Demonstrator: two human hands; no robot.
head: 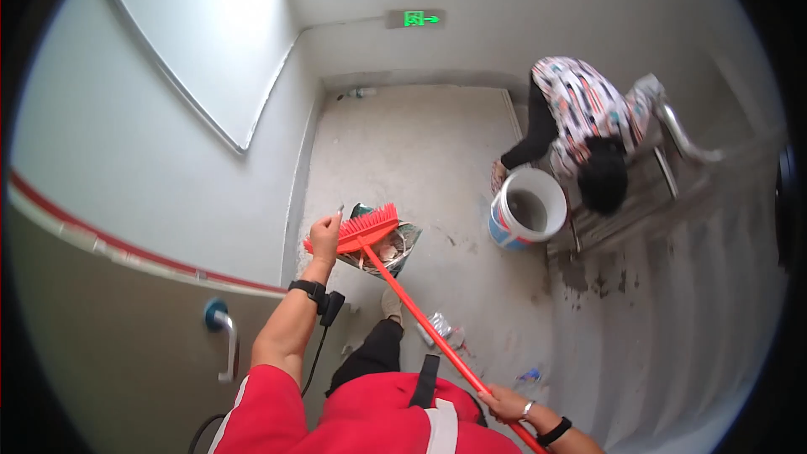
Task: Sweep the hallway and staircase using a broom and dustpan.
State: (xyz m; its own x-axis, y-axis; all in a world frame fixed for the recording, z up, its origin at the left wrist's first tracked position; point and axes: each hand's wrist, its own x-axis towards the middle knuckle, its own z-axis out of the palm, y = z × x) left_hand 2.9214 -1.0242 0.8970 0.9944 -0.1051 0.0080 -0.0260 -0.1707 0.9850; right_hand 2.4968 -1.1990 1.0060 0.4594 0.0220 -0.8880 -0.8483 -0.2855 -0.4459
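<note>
My right hand (506,403) is closed around the red handle of a push broom (416,312). The broom's head with its red bristles is raised, bristles turned away from me, beside my left hand (326,236). My left hand has its fingers pinched together at the bristles, with a small greyish bit at the fingertips. Under the broom head, a dark green dustpan or container (413,243) holds paper-like scraps and other litter. Crumpled clear plastic packaging (441,328) lies on the floor near the handle.
A person in a patterned top (583,101) bends by a railing, one hand beside a white bucket (551,205) of murky water. Stairs (656,328) descend at right. A door handle (228,340) is at left. A blue wrapper (529,375) and a plastic bottle (362,93) lie on the floor.
</note>
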